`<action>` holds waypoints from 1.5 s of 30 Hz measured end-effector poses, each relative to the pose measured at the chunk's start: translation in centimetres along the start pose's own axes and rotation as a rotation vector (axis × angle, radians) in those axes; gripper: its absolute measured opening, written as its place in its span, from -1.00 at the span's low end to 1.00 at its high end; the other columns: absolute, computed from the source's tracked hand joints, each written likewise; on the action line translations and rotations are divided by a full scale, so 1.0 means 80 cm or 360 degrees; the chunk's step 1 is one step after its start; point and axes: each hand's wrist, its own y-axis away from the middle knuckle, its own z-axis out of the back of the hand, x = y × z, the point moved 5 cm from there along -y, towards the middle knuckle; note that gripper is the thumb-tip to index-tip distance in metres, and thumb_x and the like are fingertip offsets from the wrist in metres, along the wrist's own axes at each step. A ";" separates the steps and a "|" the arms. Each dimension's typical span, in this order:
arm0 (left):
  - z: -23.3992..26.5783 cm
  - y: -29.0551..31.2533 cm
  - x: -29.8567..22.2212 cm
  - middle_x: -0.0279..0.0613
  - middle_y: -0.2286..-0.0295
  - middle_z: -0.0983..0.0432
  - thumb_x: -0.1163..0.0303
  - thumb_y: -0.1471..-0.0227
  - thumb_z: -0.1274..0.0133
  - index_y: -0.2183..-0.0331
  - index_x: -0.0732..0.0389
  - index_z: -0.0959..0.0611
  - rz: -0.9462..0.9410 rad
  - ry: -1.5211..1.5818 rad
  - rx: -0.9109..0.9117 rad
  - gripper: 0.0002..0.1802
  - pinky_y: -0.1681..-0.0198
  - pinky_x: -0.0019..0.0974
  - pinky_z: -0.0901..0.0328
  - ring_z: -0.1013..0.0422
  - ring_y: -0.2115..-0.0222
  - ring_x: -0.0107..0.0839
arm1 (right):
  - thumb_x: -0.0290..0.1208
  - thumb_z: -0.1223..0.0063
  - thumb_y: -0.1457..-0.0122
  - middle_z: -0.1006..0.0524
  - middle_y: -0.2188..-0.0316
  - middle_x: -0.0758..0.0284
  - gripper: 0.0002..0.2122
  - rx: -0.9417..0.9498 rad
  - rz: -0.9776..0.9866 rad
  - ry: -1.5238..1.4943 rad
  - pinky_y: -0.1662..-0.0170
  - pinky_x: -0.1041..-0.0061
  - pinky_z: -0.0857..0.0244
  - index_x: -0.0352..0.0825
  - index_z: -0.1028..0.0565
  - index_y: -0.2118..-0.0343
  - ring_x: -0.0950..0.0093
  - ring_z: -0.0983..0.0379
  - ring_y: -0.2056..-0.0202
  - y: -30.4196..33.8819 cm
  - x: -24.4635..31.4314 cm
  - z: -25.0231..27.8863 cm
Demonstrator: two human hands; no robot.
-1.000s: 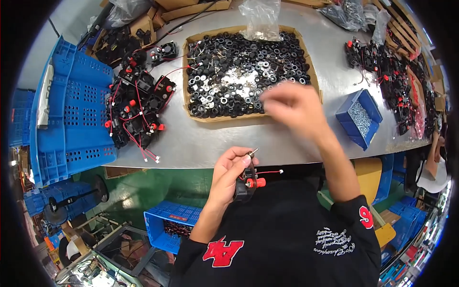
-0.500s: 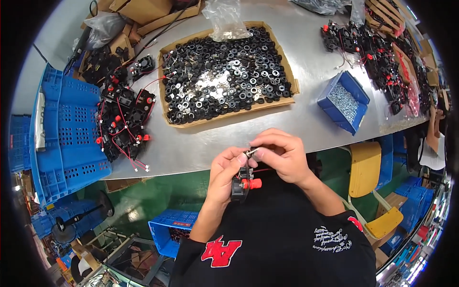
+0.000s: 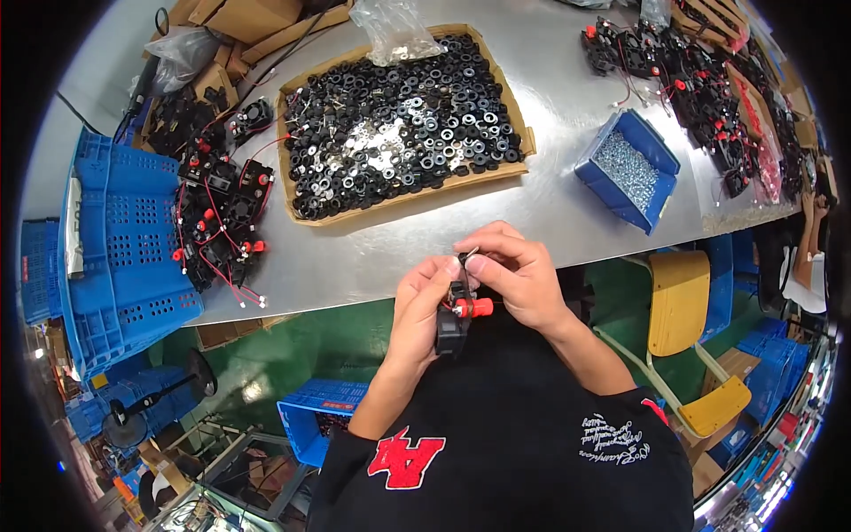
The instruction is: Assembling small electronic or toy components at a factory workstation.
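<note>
A grey metal table (image 3: pixel 550 191) carries a cardboard tray (image 3: pixel 525 140) of black washers mid-table, a blue bin (image 3: pixel 651 213) of screws near the right edge, and black fans (image 3: pixel 222 226) at the left edge.

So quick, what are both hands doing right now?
Left hand: closed, holding a small black fan with a red plug.
Right hand: closed, pinching a small metal part at the fan's top.

A small black fan (image 3: pixel 452 321) with a red connector (image 3: pixel 474 308) at its three o'clock side stands on edge, gripped between both hands below the table edge. A tiny silvery screw (image 3: pixel 467 254) sits at its twelve o'clock, pinched in fingertips.
</note>
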 end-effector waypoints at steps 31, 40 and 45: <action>-0.015 0.000 0.002 -0.04 -0.01 -0.40 0.35 -0.02 -0.17 -0.09 0.43 -0.34 0.0040 -0.0176 0.0547 -0.34 -0.02 -0.35 -0.31 -0.41 0.05 -0.40 | -0.58 -0.17 -0.12 -0.58 0.34 0.26 -0.80 -0.0460 -0.0375 -0.0340 0.20 0.58 -0.47 -0.48 -0.52 0.18 0.55 -0.54 0.33 0.049 -0.008 0.048; -0.013 -0.003 0.008 -0.04 -0.01 -0.40 0.40 -0.02 -0.15 -0.08 0.44 -0.36 -0.0031 -0.0206 0.0533 -0.38 -0.10 -0.30 -0.24 -0.38 0.02 -0.37 | -0.49 -0.09 -0.21 -0.59 0.31 0.24 -0.81 -0.0505 -0.0484 -0.0447 0.20 0.51 -0.47 -0.46 -0.51 0.17 0.51 -0.55 0.32 0.053 -0.014 0.042; -0.014 -0.006 0.009 -0.14 0.06 -0.43 0.51 -0.04 -0.12 -0.08 0.38 -0.36 -0.0105 -0.0223 0.0506 -0.44 -0.09 -0.34 -0.22 -0.36 0.04 -0.44 | -0.57 -0.03 -0.22 -0.59 0.29 0.22 -0.82 -0.0545 -0.0349 -0.0300 0.19 0.54 -0.44 -0.52 -0.50 0.15 0.53 -0.54 0.30 0.059 -0.013 0.044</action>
